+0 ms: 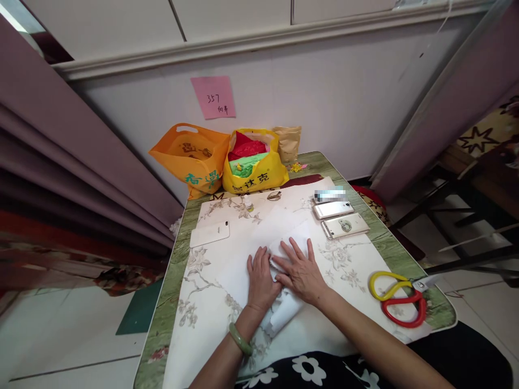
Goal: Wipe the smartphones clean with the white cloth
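Note:
My left hand point(261, 279) lies flat, fingers together and stretched, on a sheet of white paper point(284, 229) spread on the table. My right hand point(300, 270) lies beside it, fingers spread, pressing a folded part of the same paper. The two hands touch at the fold. A green bangle point(240, 339) sits on my left wrist. Neither hand grips anything.
Scissors point(399, 298) with yellow and red handles lie at the right edge. Two phones point(339, 218) lie at the back right, a white phone point(210, 234) at the left. An orange bag point(193, 156) and a yellow bag point(253, 165) stand at the back, by a small bottle point(248, 203).

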The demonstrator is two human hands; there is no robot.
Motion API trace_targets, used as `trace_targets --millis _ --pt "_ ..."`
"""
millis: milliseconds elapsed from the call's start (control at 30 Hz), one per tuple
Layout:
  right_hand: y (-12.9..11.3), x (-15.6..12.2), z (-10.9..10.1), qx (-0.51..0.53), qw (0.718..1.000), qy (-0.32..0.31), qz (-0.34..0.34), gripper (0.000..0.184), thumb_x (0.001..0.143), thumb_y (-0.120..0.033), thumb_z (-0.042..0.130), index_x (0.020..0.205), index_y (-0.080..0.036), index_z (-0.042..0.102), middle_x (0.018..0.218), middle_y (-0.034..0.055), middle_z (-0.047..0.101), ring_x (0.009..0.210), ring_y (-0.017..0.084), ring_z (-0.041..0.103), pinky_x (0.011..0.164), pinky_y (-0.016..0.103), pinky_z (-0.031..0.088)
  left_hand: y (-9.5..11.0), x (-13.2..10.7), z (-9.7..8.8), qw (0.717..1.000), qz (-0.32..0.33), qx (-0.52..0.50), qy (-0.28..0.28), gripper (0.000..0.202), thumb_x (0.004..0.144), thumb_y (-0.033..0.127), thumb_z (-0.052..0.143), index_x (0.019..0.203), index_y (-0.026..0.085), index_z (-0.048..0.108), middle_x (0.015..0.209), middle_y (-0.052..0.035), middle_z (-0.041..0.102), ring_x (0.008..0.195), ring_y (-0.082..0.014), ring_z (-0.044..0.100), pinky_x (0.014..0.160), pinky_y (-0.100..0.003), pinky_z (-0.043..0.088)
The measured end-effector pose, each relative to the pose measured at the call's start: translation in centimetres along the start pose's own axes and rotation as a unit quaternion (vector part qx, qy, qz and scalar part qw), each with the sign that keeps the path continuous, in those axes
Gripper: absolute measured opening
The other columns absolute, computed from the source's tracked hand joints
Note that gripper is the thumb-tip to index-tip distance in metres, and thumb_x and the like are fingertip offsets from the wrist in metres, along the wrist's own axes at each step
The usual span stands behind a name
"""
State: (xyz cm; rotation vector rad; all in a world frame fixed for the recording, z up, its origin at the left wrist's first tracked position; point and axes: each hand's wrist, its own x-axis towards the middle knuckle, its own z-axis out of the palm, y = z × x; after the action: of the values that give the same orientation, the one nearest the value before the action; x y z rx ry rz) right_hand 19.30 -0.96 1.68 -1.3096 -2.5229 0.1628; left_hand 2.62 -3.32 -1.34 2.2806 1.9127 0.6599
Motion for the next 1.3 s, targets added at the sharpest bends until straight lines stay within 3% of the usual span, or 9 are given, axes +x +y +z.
trace_targets --millis 267,533,833,933,1133,1300 --pt "0.2 -4.5 -0.9 -0.036 0.999 0.009 0.012 0.046 0.095 -0.054 0.047 0.14 -0.041 0.047 0.156 0.0034 0.035 0.146 0.034 0.021 0.113 0.068 -0.003 0.4 0.1 -0.4 1.0 -0.009 -0.011 -0.004 0.053 0.072 0.029 0.064 0.121 0.014 0.048 0.143 -0.0198 0.047 0.14 -0.033 0.036 0.116 -0.058 0.019" --pt "-1.3 0.3 0.1 -0.031 0.999 0.024 0.005 0.054 0.094 -0.062 0.043 0.139 -0.033 0.051 0.153 0.0066 0.04 0.145 0.032 0.022 0.115 0.064 -0.007 -0.2 -0.1 -0.2 1.0 0.008 0.0 -0.009 0.056 0.072 0.015 0.055 0.127 0.01 0.045 0.143 -0.0211 0.048 0.14 -0.0313 0.036 0.117 -0.056 0.018" --pt "-0.3 -4.2 -0.9 -0.04 0.998 0.034 0.023 0.048 0.093 -0.059 0.048 0.135 -0.037 0.054 0.151 0.005 0.043 0.144 0.032 0.026 0.115 0.064 -0.004 0.4 0.2 -0.4 1.0 -0.007 -0.007 0.0 0.052 0.074 0.031 0.062 0.121 0.014 0.048 0.143 -0.0207 0.048 0.139 -0.0334 0.036 0.116 -0.058 0.019" --pt "-0.5 -3.2 -0.8 -0.039 0.998 0.033 0.027 0.046 0.093 -0.059 0.048 0.132 -0.035 0.057 0.152 0.0057 0.042 0.144 0.033 0.025 0.114 0.064 -0.005 0.3 0.2 -0.3 1.0 -0.003 -0.012 -0.006 0.053 0.074 0.031 0.062 0.122 0.014 0.048 0.143 -0.0212 0.047 0.139 -0.0341 0.036 0.115 -0.058 0.019" --pt "-1.2 0.3 -0.2 -0.026 0.999 0.014 0.018 0.05 0.094 -0.059 0.045 0.135 -0.032 0.054 0.154 0.0068 0.039 0.145 0.032 0.022 0.115 0.064 -0.005 -0.1 0.0 0.0 1.0 0.003 -0.002 -0.003 0.056 0.07 0.016 0.055 0.125 0.012 0.048 0.142 -0.0213 0.049 0.139 -0.0323 0.037 0.116 -0.056 0.02" --pt "-0.8 -2.3 -0.4 -0.035 0.999 0.021 0.026 0.047 0.094 -0.058 0.046 0.135 -0.035 0.055 0.152 0.0056 0.042 0.143 0.032 0.027 0.115 0.064 -0.004 0.2 0.0 -0.2 1.0 0.003 -0.004 -0.002 0.055 0.072 0.024 0.06 0.125 0.012 0.047 0.142 -0.0218 0.048 0.139 -0.0332 0.037 0.116 -0.058 0.02"
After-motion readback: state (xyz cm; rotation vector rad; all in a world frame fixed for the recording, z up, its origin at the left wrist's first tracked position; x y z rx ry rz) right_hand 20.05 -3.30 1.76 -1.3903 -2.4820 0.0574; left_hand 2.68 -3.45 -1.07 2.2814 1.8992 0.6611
